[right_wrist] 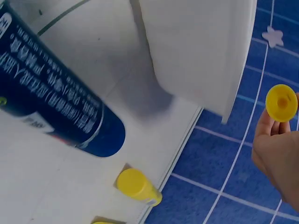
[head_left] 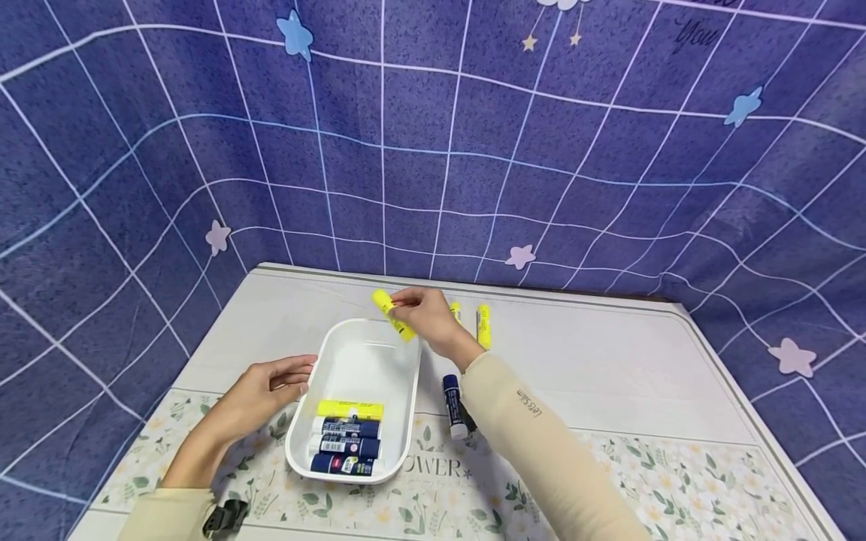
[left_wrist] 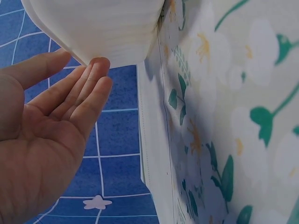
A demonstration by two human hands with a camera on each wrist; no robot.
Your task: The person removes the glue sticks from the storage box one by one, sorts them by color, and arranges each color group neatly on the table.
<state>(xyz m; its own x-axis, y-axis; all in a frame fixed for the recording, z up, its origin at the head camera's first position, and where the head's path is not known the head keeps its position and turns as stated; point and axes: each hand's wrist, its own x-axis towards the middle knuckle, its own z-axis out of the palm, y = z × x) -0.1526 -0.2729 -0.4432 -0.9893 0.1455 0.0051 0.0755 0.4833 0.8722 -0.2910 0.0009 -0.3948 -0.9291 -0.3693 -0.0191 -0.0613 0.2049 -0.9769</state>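
My right hand (head_left: pixel 429 319) pinches a yellow glue stick (head_left: pixel 394 315) above the far right corner of a white tray (head_left: pixel 365 361). In the right wrist view that glue stick (right_wrist: pixel 281 103) shows its round yellow end. My left hand (head_left: pixel 260 394) is at the tray's left side, fingers fairly straight with the tips right at the rim. From below, the left wrist view shows these fingers (left_wrist: pixel 96 84) against the tray wall (left_wrist: pixel 107 32). Inside the tray's near half lie a yellow glue stick (head_left: pixel 350 409) and several dark blue glue sticks (head_left: pixel 348 446) in a row.
Right of the tray lies a dark blue glue stick (head_left: pixel 455 406), with another dark one partly hidden by the right sleeve (head_left: pixel 534 428). Farther back are two yellow glue sticks, one in plain sight (head_left: pixel 483 325). A blue grid-patterned curtain (head_left: pixel 419 150) hangs behind the table (head_left: pixel 609 361).
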